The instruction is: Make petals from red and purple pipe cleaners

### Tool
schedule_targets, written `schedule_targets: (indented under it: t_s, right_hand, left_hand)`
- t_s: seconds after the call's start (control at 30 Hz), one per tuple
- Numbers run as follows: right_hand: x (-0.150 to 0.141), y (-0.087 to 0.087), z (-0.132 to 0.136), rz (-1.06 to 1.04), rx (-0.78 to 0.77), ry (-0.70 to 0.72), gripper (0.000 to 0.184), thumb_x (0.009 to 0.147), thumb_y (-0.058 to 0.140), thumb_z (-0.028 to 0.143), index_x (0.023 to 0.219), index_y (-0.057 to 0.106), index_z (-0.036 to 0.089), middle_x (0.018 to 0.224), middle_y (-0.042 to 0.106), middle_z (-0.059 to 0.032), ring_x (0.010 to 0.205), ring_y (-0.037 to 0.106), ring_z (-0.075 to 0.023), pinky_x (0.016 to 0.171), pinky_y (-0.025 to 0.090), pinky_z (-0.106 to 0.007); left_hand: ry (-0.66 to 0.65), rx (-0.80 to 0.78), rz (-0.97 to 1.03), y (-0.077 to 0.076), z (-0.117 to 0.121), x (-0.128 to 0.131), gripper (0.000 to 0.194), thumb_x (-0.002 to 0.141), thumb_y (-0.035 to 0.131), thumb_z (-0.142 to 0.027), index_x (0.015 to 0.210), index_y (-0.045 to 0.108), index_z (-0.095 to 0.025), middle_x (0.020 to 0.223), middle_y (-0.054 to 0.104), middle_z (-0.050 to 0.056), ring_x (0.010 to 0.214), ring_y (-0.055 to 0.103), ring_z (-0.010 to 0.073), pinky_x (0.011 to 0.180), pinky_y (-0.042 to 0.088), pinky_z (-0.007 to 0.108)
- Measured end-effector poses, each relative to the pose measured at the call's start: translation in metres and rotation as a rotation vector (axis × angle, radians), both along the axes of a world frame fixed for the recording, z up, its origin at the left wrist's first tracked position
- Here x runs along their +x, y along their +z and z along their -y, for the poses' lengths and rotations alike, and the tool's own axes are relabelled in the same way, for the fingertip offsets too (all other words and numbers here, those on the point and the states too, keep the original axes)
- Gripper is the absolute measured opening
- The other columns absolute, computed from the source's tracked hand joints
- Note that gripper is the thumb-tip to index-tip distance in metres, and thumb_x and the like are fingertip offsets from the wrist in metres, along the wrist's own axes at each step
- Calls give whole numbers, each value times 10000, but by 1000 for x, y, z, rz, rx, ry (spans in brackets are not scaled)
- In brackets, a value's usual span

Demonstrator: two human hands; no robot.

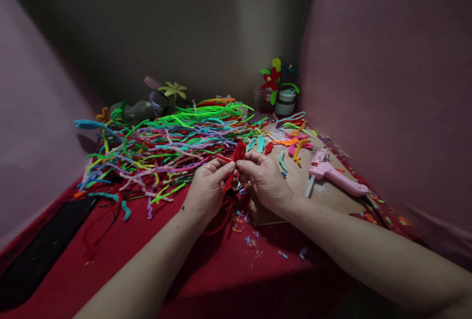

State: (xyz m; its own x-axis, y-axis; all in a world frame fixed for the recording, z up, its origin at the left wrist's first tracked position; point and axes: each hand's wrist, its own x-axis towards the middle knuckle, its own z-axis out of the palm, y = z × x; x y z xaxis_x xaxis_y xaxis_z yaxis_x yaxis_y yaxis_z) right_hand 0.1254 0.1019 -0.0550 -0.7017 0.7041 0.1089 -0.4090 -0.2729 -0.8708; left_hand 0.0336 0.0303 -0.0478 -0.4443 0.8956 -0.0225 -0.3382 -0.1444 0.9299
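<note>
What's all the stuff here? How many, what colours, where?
Folded pipe cleaner: one, red, in hands
Pipe cleaners: countless, multicoloured, left and centre
Board: one, tan, right
Bent pieces: several, multicoloured, on board
Glue gun: one, pink, on board
Flowers: several, multicoloured, back
Lidded container: one, whitish, back right
Scraps: many, multicoloured, front
Flat object: one, black, left
Tablecloth: one, red, underneath
Wall: one, grey, behind
Side panels: two, pink, both sides
Left hand: one, bare, centre
Right hand: one, bare, centre
</note>
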Motion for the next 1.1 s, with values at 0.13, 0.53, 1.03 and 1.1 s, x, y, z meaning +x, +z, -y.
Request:
schedule_targets:
  t_s: [0.13,0.53,1.03,1.1]
  right_hand:
    - [-2,-4,-3,-43,-28,59,144,658,677,268,731,643,148,615,577,23,527,477,-68,521,363,-209]
    - [5,3,5,254,-2,211,172,656,657,268,616,552,139,485,465,59,412,356,-51,435,233,-218]
    - [5,-3,6,466,368,270,171,698,552,223,554,495,149,464,401,59,411,333,-53,424,224,-221]
    - [6,0,7,452,361,276,173,692,556,210,545,487,150,464,404,59,415,334,-52,424,226,-220]
  left_hand:
    - [38,16,-63,-2,0,0,144,684,683,-227,775,625,-132,703,635,7,651,581,102,664,452,229]
    - [77,-16,-705,30,15,-24,222,701,666,-271,908,698,-201,916,670,18,847,588,152,747,447,241]
    - [-25,-45,-1348,27,15,-36,142,787,500,-249,708,581,-163,711,580,20,678,523,140,652,411,266]
    - [-24,-28,-1349,27,15,-35,154,796,487,-255,702,571,-166,712,575,18,679,520,139,653,413,267]
